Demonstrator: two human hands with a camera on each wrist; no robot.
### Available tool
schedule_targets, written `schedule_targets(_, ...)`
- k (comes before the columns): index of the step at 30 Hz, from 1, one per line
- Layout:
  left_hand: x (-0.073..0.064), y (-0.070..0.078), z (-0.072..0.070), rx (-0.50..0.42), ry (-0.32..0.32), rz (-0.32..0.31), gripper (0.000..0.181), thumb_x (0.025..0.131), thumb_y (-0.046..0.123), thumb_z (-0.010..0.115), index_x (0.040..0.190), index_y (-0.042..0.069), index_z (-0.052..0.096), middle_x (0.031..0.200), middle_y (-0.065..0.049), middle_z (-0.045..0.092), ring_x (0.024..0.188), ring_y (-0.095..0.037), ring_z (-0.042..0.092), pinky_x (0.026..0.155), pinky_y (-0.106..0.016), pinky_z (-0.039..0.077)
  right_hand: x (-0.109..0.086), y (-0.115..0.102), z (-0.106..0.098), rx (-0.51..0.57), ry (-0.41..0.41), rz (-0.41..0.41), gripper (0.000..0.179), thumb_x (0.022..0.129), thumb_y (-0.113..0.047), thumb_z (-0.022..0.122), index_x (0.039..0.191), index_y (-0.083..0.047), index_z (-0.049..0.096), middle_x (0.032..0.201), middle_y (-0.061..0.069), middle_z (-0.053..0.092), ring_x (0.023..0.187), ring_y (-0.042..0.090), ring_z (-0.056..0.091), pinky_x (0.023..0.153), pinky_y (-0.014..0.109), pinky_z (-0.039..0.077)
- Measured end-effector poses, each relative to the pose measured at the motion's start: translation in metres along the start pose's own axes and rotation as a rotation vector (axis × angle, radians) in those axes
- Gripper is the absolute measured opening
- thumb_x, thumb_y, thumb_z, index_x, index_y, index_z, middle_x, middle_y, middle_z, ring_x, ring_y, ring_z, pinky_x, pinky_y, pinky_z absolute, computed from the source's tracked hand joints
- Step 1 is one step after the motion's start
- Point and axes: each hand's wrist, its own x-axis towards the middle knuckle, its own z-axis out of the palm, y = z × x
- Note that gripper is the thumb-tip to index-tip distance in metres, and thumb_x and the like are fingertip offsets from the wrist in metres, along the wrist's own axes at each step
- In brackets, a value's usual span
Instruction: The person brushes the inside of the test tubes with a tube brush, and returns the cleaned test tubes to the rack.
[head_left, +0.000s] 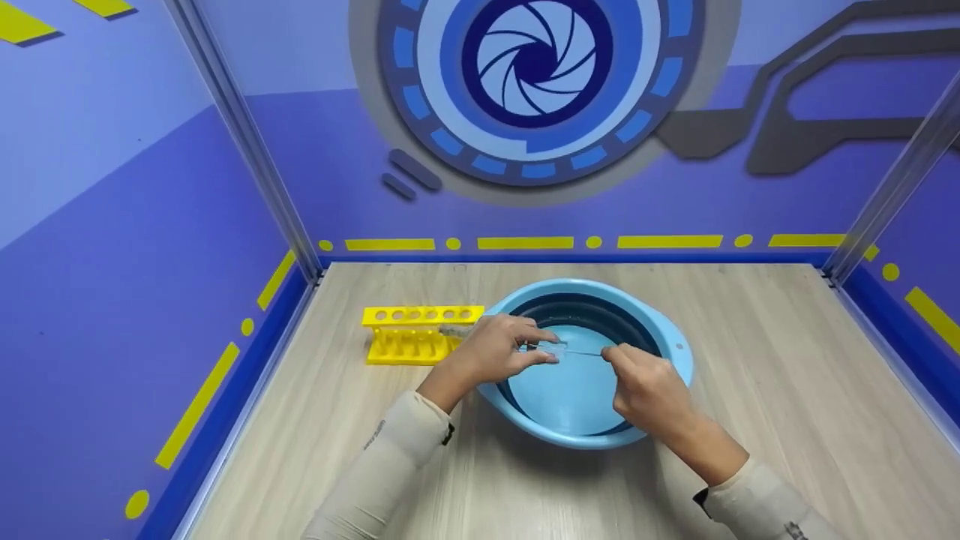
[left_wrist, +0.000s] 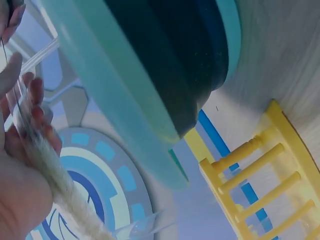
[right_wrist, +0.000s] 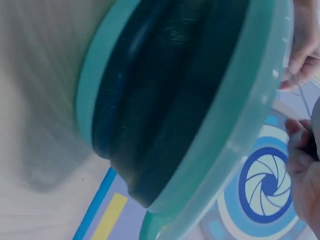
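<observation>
Over the blue basin [head_left: 679, 360], my left hand [head_left: 499, 349] holds a clear test tube [head_left: 556, 348] lying nearly level. A test tube brush runs through that hand; its pale bristles [left_wrist: 65, 185] show along the palm in the left wrist view, and a greyish bristly end [head_left: 454, 330] sticks out to the left. From the tube's right end a thin wire handle [head_left: 583, 352] stretches across to my right hand [head_left: 649, 386], whose fingers are curled and pinch it. In the right wrist view the right hand [right_wrist: 302, 170] is partly cut off by the frame edge.
A yellow test tube rack [head_left: 424, 311] stands left of the basin, close to its rim and behind the left hand. Both are on a wood-grain table [head_left: 750, 420]. Blue printed walls [head_left: 315, 172] enclose the back and sides, with metal posts at the corners.
</observation>
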Motion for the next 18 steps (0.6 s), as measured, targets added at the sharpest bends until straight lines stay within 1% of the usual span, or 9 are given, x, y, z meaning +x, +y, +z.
schedule_targets(3,-0.002,0.000,-0.005,-0.098,-0.066,-0.029,0.038,0.100,0.047,0.073,0.129,0.024,0.080,0.081,0.004,0.070,0.065,-0.004,0.048,0.061,-0.017,0.038,-0.004,0.000,0.003,-0.073,0.080,-0.092,0.029,0.091,0.008,0.044,0.099,0.001,0.071,0.075,0.009,0.065,0.059,0.017,0.060,0.051,0.027,0.056)
schedule_targets(6,-0.002,0.000,-0.009,-0.182,-0.127,-0.045,0.039,0.100,0.046,0.074,0.129,0.022,0.079,0.074,0.003,0.066,0.060,-0.004,0.045,0.058,-0.018,0.036,-0.007,0.003,0.003,-0.113,0.149,-0.171,0.037,0.095,0.006,0.036,0.096,0.002,0.073,0.074,0.010,0.063,0.056,0.018,0.056,0.047,0.027,0.051)
schedule_targets(8,-0.002,0.001,-0.011,-0.217,-0.166,-0.059,0.039,0.100,0.046,0.074,0.130,0.022,0.079,0.068,0.003,0.060,0.058,-0.005,0.043,0.057,-0.019,0.036,-0.010,0.005,0.002,-0.130,0.183,-0.212,0.038,0.094,0.007,0.036,0.095,0.002,0.073,0.073,0.009,0.062,0.055,0.017,0.054,0.045,0.025,0.048)
schedule_targets(11,-0.002,0.004,-0.014,-0.257,-0.203,-0.083,0.038,0.100,0.046,0.074,0.131,0.024,0.078,0.064,0.004,0.054,0.057,-0.006,0.043,0.056,-0.020,0.035,-0.014,0.008,0.000,-0.129,0.209,-0.240,0.037,0.093,0.010,0.038,0.095,0.003,0.074,0.072,0.010,0.061,0.054,0.017,0.052,0.044,0.025,0.047)
schedule_targets(12,-0.002,0.005,-0.014,-0.262,-0.210,-0.090,0.038,0.100,0.046,0.074,0.131,0.024,0.078,0.064,0.004,0.054,0.058,-0.006,0.043,0.057,-0.020,0.035,-0.015,0.008,-0.001,-0.123,0.215,-0.239,0.037,0.093,0.009,0.038,0.095,0.003,0.074,0.072,0.010,0.062,0.054,0.017,0.052,0.044,0.025,0.048)
schedule_targets(14,-0.002,0.007,-0.015,-0.243,-0.205,-0.093,0.037,0.100,0.045,0.074,0.131,0.025,0.078,0.066,0.004,0.058,0.057,-0.007,0.043,0.056,-0.020,0.035,-0.016,0.009,-0.002,-0.113,0.215,-0.228,0.037,0.095,0.008,0.038,0.096,0.003,0.074,0.073,0.010,0.062,0.054,0.018,0.054,0.045,0.026,0.050)
schedule_targets(16,-0.001,0.008,-0.016,-0.200,-0.188,-0.082,0.037,0.100,0.045,0.074,0.130,0.025,0.079,0.077,0.003,0.070,0.058,-0.006,0.045,0.057,-0.020,0.036,-0.017,0.009,-0.003,-0.102,0.208,-0.204,0.036,0.097,0.005,0.038,0.096,0.002,0.074,0.074,0.010,0.064,0.055,0.017,0.056,0.046,0.025,0.051)
schedule_targets(18,-0.002,0.008,-0.016,-0.133,-0.158,-0.060,0.038,0.100,0.046,0.073,0.131,0.025,0.079,0.088,0.004,0.076,0.061,-0.006,0.047,0.058,-0.019,0.037,-0.018,0.007,-0.003,-0.082,0.188,-0.148,0.036,0.097,0.004,0.038,0.097,0.002,0.074,0.074,0.011,0.065,0.056,0.018,0.058,0.046,0.027,0.052)
